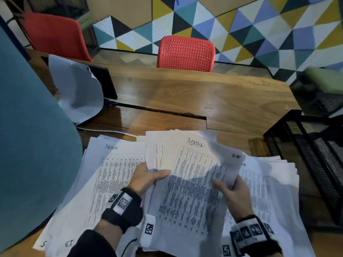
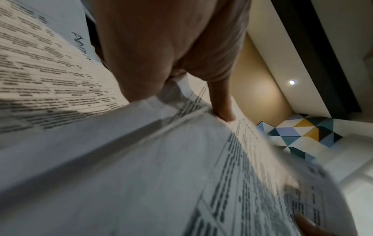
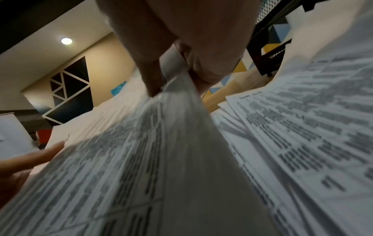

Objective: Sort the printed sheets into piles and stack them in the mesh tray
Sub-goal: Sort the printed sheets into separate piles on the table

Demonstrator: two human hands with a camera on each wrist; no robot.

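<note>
Printed sheets lie fanned across the near part of the wooden table (image 1: 185,93), with a left pile (image 1: 111,173) and a right pile (image 1: 269,186). Between them is a raised bundle whose back sheet (image 1: 178,145) is marked "Admin". My left hand (image 1: 157,173) grips the bundle's left edge, thumb on top. My right hand (image 1: 227,183) pinches the front sheet (image 1: 194,191), marked "25", by its right edge. The left wrist view has the left hand (image 2: 181,99) clamped on paper (image 2: 141,159). The right hand (image 3: 175,83) pinches a sheet (image 3: 161,159). The black mesh tray (image 1: 306,145) stands at the right.
A teal chair back (image 1: 27,145) fills the left side. A dark screen (image 1: 104,80) with white paper (image 1: 78,89) draped over it stands at the back left. Two red chairs (image 1: 185,52) are behind the table. Another dark tray (image 1: 319,97) sits at the far right.
</note>
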